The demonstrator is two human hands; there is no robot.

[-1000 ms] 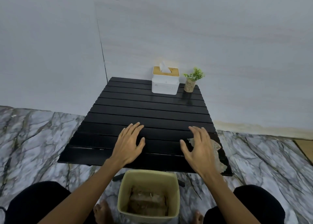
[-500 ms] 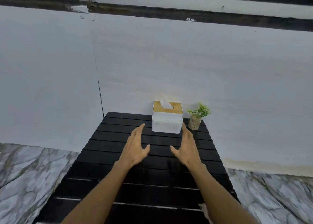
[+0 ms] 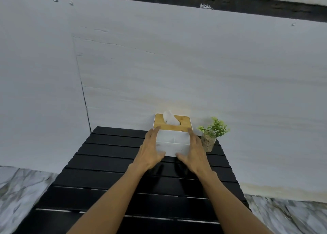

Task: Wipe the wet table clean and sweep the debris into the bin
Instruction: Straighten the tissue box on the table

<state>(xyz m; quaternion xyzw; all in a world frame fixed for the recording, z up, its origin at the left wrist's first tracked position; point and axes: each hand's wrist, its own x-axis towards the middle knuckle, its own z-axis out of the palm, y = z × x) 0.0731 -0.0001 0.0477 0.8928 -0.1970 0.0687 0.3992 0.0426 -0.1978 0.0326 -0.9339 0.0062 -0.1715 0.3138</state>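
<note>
A black slatted table point(image 3: 109, 163) stands against a white wall. At its far edge sits a white tissue box point(image 3: 172, 145) with a wooden lid and a tissue point(image 3: 169, 121) sticking up. My left hand point(image 3: 150, 152) presses against the box's left side and my right hand point(image 3: 196, 154) against its right side. The fingers lie along the box's walls and the thumbs sit at its front corners. The bin and the debris are out of view.
A small green plant in a glass pot point(image 3: 211, 136) stands just right of the tissue box, close to my right hand. Marble floor point(image 3: 19, 186) shows on both sides of the table. The wall point(image 3: 177, 65) rises right behind the box.
Both hands have moved from the table's near edge to the far edge and closed in on the tissue box. The view has tilted up, so the bin and debris have dropped out of sight.
</note>
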